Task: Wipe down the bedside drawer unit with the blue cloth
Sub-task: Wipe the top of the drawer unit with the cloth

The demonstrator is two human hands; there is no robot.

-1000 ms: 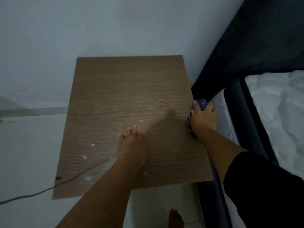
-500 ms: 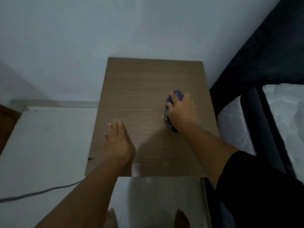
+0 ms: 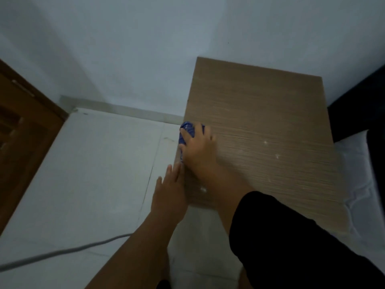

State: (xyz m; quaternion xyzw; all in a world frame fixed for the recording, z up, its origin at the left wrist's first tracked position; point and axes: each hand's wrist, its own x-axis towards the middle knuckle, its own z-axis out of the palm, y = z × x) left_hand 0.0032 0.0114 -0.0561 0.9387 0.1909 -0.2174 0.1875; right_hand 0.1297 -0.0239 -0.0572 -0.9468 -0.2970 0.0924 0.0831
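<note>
The bedside drawer unit's wood-grain top (image 3: 270,130) fills the right half of the head view, with a few pale specks on it. My right hand (image 3: 201,151) presses the bunched blue cloth (image 3: 186,131) against the top's left edge, fingers curled over it. Most of the cloth is hidden under that hand. My left hand (image 3: 169,191) lies flat with straight fingers at the unit's front left corner, just below the right hand, and holds nothing.
A white tiled floor (image 3: 93,174) lies left of the unit, crossed by a grey cable (image 3: 62,251). A brown wooden door (image 3: 23,130) stands at far left. The bed's white mattress (image 3: 362,184) and dark frame border the unit's right side.
My right hand slid the blue cloth from the top's right edge across to its left edge. My left hand shifted to the front left corner. The view turned left.
</note>
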